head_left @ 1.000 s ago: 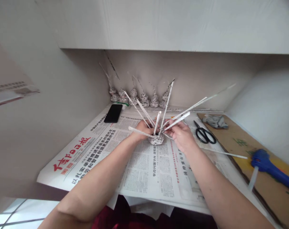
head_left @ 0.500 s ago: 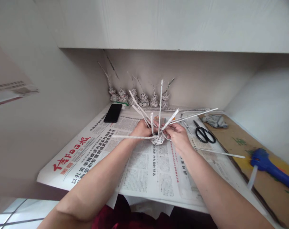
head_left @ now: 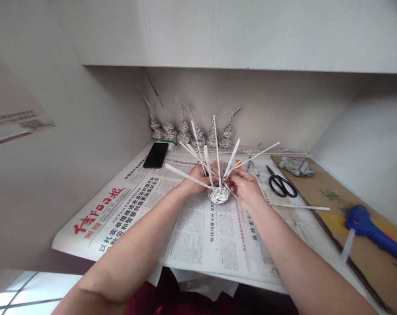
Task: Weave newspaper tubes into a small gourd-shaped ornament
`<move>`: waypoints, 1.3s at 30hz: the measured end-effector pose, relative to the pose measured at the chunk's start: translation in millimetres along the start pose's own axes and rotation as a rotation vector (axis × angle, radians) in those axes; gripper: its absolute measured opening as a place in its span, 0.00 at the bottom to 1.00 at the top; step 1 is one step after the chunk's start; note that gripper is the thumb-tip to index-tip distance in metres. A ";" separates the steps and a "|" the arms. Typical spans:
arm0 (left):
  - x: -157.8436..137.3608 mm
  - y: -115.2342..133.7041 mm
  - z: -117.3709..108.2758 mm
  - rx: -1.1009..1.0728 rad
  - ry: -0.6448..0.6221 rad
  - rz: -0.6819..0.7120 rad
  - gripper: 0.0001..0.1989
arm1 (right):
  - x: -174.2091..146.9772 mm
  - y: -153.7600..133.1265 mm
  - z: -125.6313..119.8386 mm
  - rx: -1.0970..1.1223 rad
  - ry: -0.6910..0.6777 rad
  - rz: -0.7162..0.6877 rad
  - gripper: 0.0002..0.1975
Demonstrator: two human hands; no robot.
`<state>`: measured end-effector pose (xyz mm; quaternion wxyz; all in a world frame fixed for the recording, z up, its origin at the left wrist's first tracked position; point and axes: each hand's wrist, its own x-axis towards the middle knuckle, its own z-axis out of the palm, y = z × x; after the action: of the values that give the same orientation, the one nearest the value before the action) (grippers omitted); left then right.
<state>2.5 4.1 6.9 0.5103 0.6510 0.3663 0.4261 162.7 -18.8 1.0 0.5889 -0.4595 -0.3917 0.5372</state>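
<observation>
A small round piece woven from rolled paper strips (head_left: 219, 195) is held up between my hands over the newspaper (head_left: 185, 245). Several white paper sticks fan upward and outward from its rim. My left hand (head_left: 198, 176) is closed on its far left side, with fingertips partly hidden behind the sticks. On the right, my right hand (head_left: 242, 183) pinches a paper strip at the rim, and a long white paper stick (head_left: 300, 207) reaches out to the right from beneath that wrist.
Several woven paper gourds (head_left: 197, 136) line the back wall. A black phone (head_left: 155, 155) lies at the left. On the right are black scissors (head_left: 282, 184), a crumpled cloth (head_left: 296, 166), a cardboard sheet (head_left: 316, 192) and a blue glue gun (head_left: 365, 225).
The woven piece has tilted, showing more of its round underside. Its sticks have swung, the left one now slanting upward. Both hands keep their hold in nearly the same place.
</observation>
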 end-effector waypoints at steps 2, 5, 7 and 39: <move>0.5 -1.6 -0.3 0.015 -0.021 0.009 0.09 | 0.7 0.9 -0.5 -0.004 -0.002 0.016 0.11; 0.8 -2.0 -2.1 0.054 -0.072 0.005 0.10 | 2.1 2.8 -0.9 -0.022 0.009 0.031 0.12; 0.4 -1.3 -3.5 0.065 -0.116 0.000 0.10 | 2.4 3.3 -1.0 -0.033 0.023 0.033 0.12; -2.1 2.9 1.3 0.034 -0.179 0.061 0.14 | 2.1 3.4 -1.5 -0.192 -0.009 -0.243 0.15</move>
<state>3.1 1.1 9.2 0.5167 0.7059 0.3066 0.3753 163.5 -16.9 -2.8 0.6011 -0.4608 -0.4965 0.4240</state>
